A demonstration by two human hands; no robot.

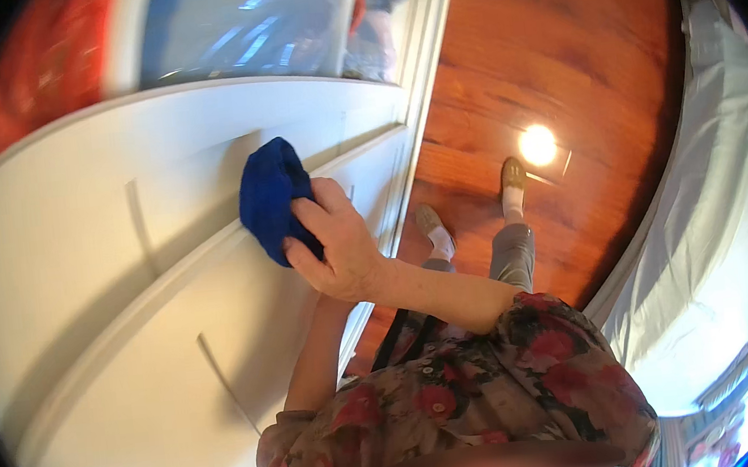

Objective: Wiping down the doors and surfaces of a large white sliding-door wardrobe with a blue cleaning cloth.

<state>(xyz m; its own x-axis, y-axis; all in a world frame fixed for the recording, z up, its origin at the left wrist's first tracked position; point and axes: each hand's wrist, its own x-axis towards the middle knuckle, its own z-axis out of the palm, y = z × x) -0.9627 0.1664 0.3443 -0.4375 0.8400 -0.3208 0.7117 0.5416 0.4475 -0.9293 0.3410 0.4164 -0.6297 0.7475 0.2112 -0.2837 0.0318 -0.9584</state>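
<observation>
My right hand (342,240) grips a bundled dark blue cloth (269,199), thumb and fingers closed on its near side. The cloth is soft and folded, with an opening-like fold on top; its exact kind is unclear. It sits in front of a white cabinet (75,215) and overlaps a raised ledge on it. Whether it touches the panel I cannot tell. My left forearm (318,357) reaches up from below, and the left hand is hidden behind my right hand and wrist.
Plastic-wrapped items, one red (48,76) and one blue-grey (246,29), lie beyond the cabinet's upper edge. A reddish wooden floor (557,33) lies to the right, with a bright light spot (538,145) by my shoe (512,174). White bedding (692,236) curves along the right side.
</observation>
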